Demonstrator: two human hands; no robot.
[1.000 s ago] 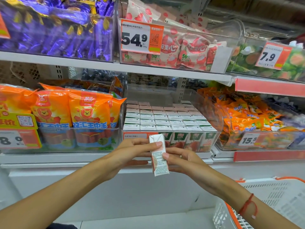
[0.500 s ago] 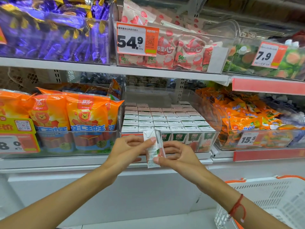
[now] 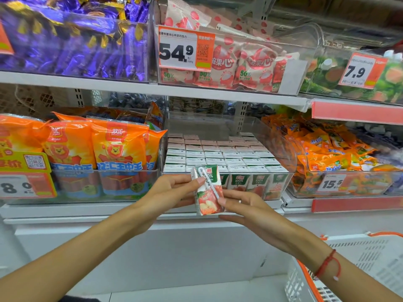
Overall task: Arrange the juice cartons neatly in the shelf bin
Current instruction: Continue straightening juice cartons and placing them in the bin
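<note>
Both of my hands hold one small juice carton (image 3: 208,190) in front of the shelf bin (image 3: 281,149). From my head camera I see my left hand (image 3: 172,192) pinching the upper left part of the carton, with the fingertips curled on its top edge. My right hand (image 3: 244,205) holds the lower right side, the thumb touching the carton's edge. The carton is slightly tilted and shows a white straw on its face and a red fruit picture below. It is just before the front wall of the clear bin, not inside. In the bin, the other cartons (image 3: 220,154) stand upright in tidy rows. Orange snack bags (image 3: 93,144) are in the bin at the left. A white basket (image 3: 357,267) with orange rim is at the lower right, near my right wrist.
</note>
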